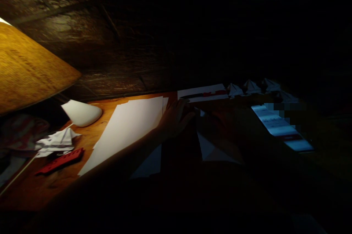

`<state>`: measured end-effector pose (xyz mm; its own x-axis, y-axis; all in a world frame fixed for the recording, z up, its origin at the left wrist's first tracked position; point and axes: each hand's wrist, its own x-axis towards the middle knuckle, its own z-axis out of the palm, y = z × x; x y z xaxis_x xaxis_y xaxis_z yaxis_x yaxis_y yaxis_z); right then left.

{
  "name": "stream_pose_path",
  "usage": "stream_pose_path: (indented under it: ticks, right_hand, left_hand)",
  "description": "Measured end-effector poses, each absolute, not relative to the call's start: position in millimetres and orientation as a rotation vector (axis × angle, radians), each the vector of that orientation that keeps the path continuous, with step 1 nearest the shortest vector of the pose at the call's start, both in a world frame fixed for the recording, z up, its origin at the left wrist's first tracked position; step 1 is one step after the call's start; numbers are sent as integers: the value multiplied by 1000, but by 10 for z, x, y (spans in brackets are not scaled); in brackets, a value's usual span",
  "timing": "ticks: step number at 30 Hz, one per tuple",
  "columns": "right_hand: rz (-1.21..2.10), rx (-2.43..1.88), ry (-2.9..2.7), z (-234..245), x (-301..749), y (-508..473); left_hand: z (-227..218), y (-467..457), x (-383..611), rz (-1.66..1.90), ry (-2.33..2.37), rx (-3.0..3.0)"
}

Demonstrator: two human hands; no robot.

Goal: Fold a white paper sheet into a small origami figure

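Paper, white, thin and partly folded (213, 151), lies right of centre on the brown wooden bench (89, 136). It should be light and crease easily; edges suit gripping. The left hand (176, 116) has fingers spread near its top; the shadowed right hand's (225, 121) fingers I cannot tell. White rectangular paper sheets (132, 127) border the left, a blue-lit phone (283, 127) the right.

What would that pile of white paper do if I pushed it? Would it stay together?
The pile of white paper might slide apart, since its uneven edges suggest loose sheets. A sheet lifted by one corner would probably droop, because it looks thin. It likely wouldn't roll or tip, as it lies flat on the table.
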<state>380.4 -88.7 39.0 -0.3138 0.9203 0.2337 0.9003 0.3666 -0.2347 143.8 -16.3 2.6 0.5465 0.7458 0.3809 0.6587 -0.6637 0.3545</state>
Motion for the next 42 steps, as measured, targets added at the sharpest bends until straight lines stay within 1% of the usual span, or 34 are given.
stream_pose_path:
  ticks: [5, 9, 13, 18, 23, 27, 33, 37, 42]
  right_hand:
    - [11, -1739, -2229, 403, 3818, -855]
    - [-28, -1690, -2104, 345, 3876, -775]
    - [82, -1533, -1919, 316, 3902, -723]
    - [265, -1485, -1748, 294, 3895, -707]
    - [363, -1488, -1768, 248, 3912, -676]
    - [394, -1387, -1778, 258, 3874, -711]
    - [237, -1403, -1947, 299, 3785, -786]
    - [191, -1408, -1896, 293, 3785, -785]
    - [243, -1522, -1822, 256, 3850, -732]
  left_hand:
    - [0, -146, 1427, 775, 1213, 2567]
    - [-6, -118, 1443, 939, 1140, 2174]
    - [39, -126, 1512, 994, 981, 1880]
    - [88, -181, 1598, 922, 740, 1419]
    - [41, -213, 1641, 859, 710, 1401]
    - [-12, -230, 1655, 841, 743, 1442]
    - [-80, -214, 1633, 760, 853, 1592]
    - [-79, -241, 1628, 729, 917, 1756]
    - [-19, -315, 1635, 771, 852, 1527]
